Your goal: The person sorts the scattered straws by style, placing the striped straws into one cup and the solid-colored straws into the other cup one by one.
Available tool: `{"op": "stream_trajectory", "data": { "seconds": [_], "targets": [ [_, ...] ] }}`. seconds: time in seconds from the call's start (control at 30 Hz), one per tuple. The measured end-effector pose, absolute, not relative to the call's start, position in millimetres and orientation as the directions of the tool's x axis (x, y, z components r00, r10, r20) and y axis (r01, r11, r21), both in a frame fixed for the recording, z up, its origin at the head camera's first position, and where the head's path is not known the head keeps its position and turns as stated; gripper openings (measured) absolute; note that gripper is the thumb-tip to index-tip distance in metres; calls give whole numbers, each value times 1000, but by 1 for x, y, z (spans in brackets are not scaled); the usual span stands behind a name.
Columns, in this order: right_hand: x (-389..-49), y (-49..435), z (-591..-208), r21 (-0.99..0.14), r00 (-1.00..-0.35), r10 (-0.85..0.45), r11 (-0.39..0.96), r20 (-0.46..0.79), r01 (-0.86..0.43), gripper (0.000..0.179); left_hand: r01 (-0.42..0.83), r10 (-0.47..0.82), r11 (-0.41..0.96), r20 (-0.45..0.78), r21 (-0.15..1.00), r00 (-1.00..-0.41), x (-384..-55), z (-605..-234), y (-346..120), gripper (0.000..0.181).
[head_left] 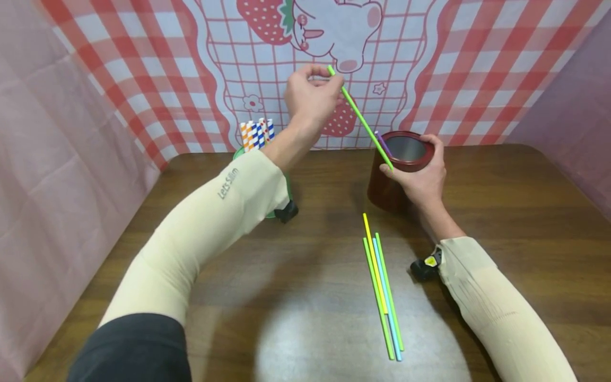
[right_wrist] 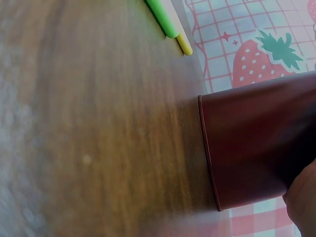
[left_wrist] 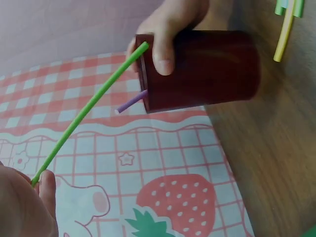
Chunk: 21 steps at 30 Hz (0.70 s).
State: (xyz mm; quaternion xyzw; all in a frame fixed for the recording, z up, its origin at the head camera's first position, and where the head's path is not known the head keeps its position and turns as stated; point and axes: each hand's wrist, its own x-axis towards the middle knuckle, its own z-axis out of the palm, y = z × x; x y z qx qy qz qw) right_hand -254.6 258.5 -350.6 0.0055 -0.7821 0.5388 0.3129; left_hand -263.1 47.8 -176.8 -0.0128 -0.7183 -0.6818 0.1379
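My left hand pinches a bright green straw near its upper end. The straw slants down to the right, its lower tip overlapping the front rim of a dark red canister beside my right thumb. My right hand grips that canister round its top, thumb in front and fingers on the far rim. A purple straw leans in the canister with its end poking above the rim. In the left wrist view, the green straw runs from the left fingertips to the canister's mouth.
Nearer on the wooden table, a yellow straw, a blue straw and two green straws lie side by side. Striped straws stand in a green container, partly hidden behind my left forearm. A patterned cloth hangs behind.
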Motion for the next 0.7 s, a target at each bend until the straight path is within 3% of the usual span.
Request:
{"op": "stream_trajectory", "data": {
  "seconds": [0.3, 0.7],
  "targets": [
    [-255, 259, -351, -839, -802, 321, 405, 503, -364, 85, 232, -213, 34, 234, 972, -949, -268, -173, 49, 15],
    [-255, 260, -352, -835, -802, 315, 410, 507, -367, 84, 298, -157, 170, 325, 939, -933, -266, -201, 67, 15]
  ]
}}
